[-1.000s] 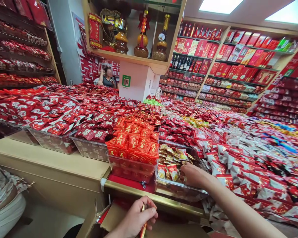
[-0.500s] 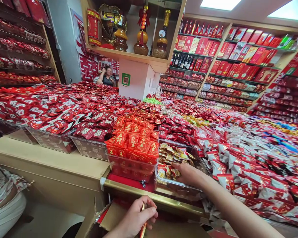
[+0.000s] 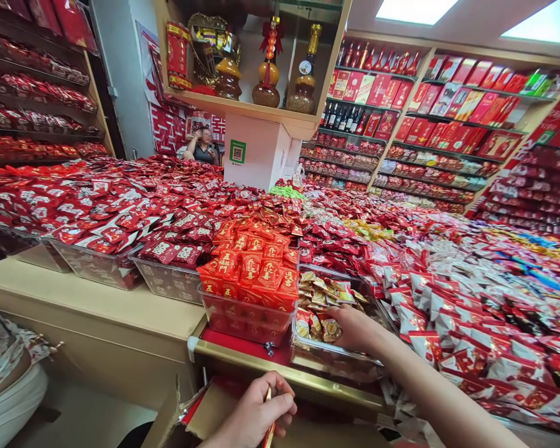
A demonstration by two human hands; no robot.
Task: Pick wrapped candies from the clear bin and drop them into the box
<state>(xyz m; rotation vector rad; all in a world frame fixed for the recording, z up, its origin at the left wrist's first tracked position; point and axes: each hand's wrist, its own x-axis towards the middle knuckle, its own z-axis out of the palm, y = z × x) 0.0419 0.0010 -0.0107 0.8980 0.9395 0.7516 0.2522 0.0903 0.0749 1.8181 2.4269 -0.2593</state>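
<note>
My left hand is closed in front of the counter, above an opened cardboard box. A slim gold-and-red wrapped packet sticks out between its thumb and fingers, mostly covered by the hand. My right hand reaches into a clear plastic bin of small gold-and-red wrapped sweets. Its fingers rest among the sweets, against a gold packet; the fingertips are hidden, so their grip does not show. To the left stands a bin of bright red packets with gold lettering.
Heaped bins of red and white packets spread over the counter. A display cabinet with bottles hangs above. A person sits at the back; another person's clothing shows at lower left. Stocked shelves line the wall.
My right hand has shifted very slightly, leaving a gold packet by its fingers more visible. My left hand stays nearly in place with the packet in it.
</note>
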